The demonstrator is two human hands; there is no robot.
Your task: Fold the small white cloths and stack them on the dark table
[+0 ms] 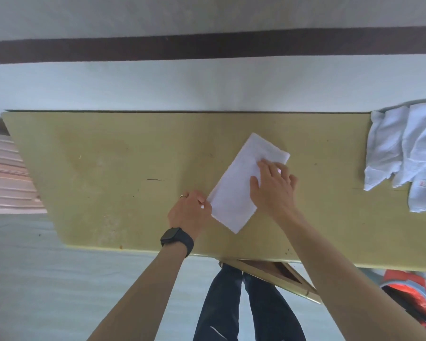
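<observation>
Presently a small white rectangular cloth (241, 183), already folded into a long narrow strip, lies flat and slanted on the yellowish-olive flat tabletop (108, 168), its near end toward the person and its far end angled away to the right. The right hand (273, 188) lies palm-down on the strip's far half, fingers (265, 166) spread and extended flat rather than curled around anything; judged, this flat press serves to pin the layers and smooth the crease so the cloth does not slide. The left hand (191, 212), wearing a dark wrist-worn watch (176, 239) and a thin ring, sits at the strip's near-left corner with fingers drawn together in what looks like a pinch on the cloth edge; whether fabric is truly caught between the fingertips cannot be told with certainty. Judged, the pinch at one end with the anchor at the other sets up the next fold, near end carried over toward the far end. A loose crumpled heap of white cloths (403, 153) rests on the table's right end, well apart from the working cloth, probably the unfolded supply kept within reach. No finished stack is visible. The tabletop reads more olive than dark; no other table shows.
</observation>
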